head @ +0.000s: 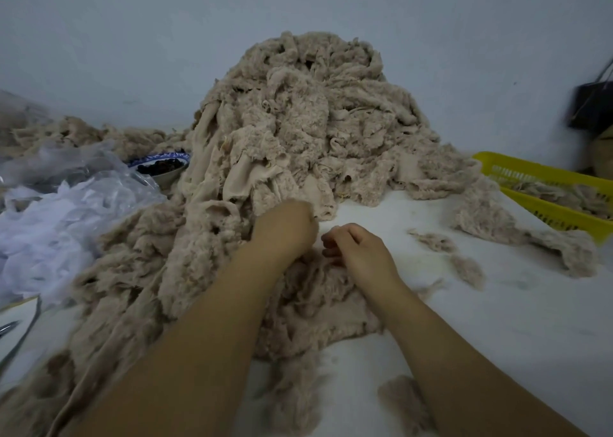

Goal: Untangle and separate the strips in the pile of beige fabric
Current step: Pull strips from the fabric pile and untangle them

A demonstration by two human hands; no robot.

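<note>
Working over a white worktop (497,320), facing the pile of beige fabric (298,121) heaped against the wall and spilling down to the near edge beneath both forearms

Judging the step in hand as freeing one strip from the pile's near foot

Leaving alone the crumpled clear plastic (66,221) on the left and the yellow basket (544,174) on the right, itself holding a few fleecy pieces

Reaching the left grip (285,227) into the foot of the pile, fingers curling down out of sight behind the back of the hand; not being able to tell whether clenching fabric or only pressing on it

Holding the right grip (355,246) just beside it, over flattened fleece, fingers loosely curled, apparently released and grasping nothing visible

Doing this well probably meaning: picking a single free end, perhaps the smooth-backed strip (316,193) just beyond the left knuckles; pinning the mass with one hand while drawing with the other; pulling low and slowly along the strip's run, not yanking upward; stopping at each snag and easing it loose, judging by the loose tufts (467,270) lying shed on the bare worktop
</note>
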